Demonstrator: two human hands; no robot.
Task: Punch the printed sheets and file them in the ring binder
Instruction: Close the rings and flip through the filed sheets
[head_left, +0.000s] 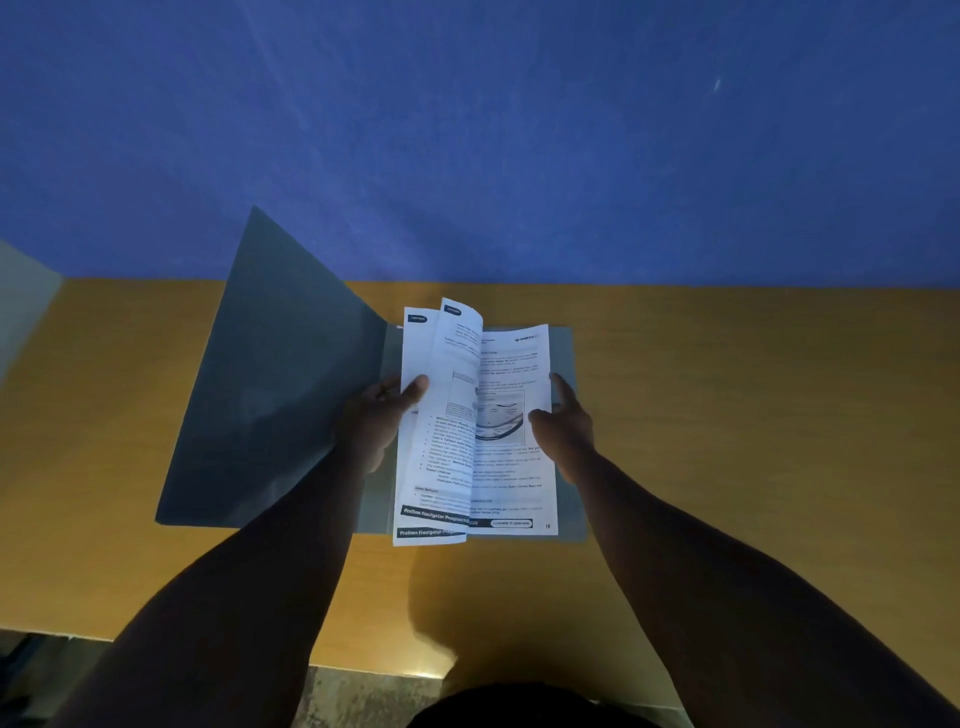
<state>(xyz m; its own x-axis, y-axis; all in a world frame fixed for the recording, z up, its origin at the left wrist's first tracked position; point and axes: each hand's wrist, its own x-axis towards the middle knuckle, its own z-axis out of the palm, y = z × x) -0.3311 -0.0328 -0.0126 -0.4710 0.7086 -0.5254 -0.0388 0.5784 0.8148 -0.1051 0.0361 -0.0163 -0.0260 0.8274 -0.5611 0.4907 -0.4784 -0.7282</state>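
Observation:
A grey binder (270, 395) lies open on the wooden table, its left cover raised and tilted up. Printed sheets (509, 467) rest on its right half. My left hand (379, 415) grips the left edge of a few lifted sheets (447, 395) that curl upward, thumb on their front. My right hand (563, 421) presses on the right edge of the flat sheet, fingers spread, forefinger pointing away. The binder's rings are hidden by the paper.
The yellow-brown table (753, 415) runs to a blue wall (519, 130) at the back. Its front edge (363, 667) is near my body. A pale surface (21, 306) stands at the far left.

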